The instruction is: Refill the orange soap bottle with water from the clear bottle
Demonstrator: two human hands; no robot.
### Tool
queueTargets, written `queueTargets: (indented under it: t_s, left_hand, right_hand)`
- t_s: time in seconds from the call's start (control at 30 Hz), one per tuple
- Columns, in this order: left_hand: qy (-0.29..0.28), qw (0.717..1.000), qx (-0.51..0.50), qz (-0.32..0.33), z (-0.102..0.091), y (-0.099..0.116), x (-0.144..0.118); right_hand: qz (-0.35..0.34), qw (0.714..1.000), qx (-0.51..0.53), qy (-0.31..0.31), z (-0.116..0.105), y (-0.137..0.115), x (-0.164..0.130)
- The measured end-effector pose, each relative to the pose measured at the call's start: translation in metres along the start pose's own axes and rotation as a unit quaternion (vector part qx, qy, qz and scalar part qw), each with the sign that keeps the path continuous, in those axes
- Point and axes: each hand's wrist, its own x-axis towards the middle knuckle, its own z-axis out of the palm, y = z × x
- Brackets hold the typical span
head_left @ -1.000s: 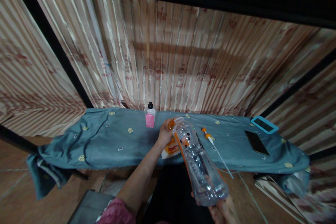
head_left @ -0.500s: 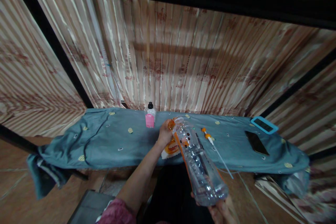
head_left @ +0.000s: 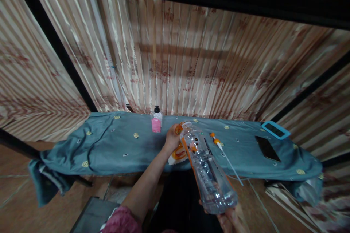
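A large clear plastic bottle (head_left: 209, 174) with orange edges slants from the table toward me, its mouth end up and away. My right hand (head_left: 228, 220) grips it at the base. At its mouth, my left hand (head_left: 172, 138) is closed around an orange piece that touches the bottle's neck. Just below that hand shows an orange-and-white packet (head_left: 179, 154) with a jagged edge; I cannot tell whether it joins the orange piece. Right of the bottle lies an orange-and-white pump head (head_left: 216, 141) with a long pale tube.
A teal patterned cloth (head_left: 109, 153) covers the narrow table. Toward the back stands a small pink-labelled bottle (head_left: 156, 122) with a black cap. A dark phone (head_left: 267, 148) and a blue-framed object (head_left: 275, 130) lie at the right. Dark frame posts and a striped curtain (head_left: 175, 62) enclose the table.
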Motion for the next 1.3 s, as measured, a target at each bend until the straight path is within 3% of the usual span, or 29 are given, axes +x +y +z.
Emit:
queueTargets:
  t_s: [1.3]
  left_hand:
    - [0.007, 1.000, -0.006, -0.002, -0.0018, 0.0055, -0.0013]
  right_hand:
    - [0.000, 1.000, 0.002, -0.008, -0.0053, 0.0030, 0.0004]
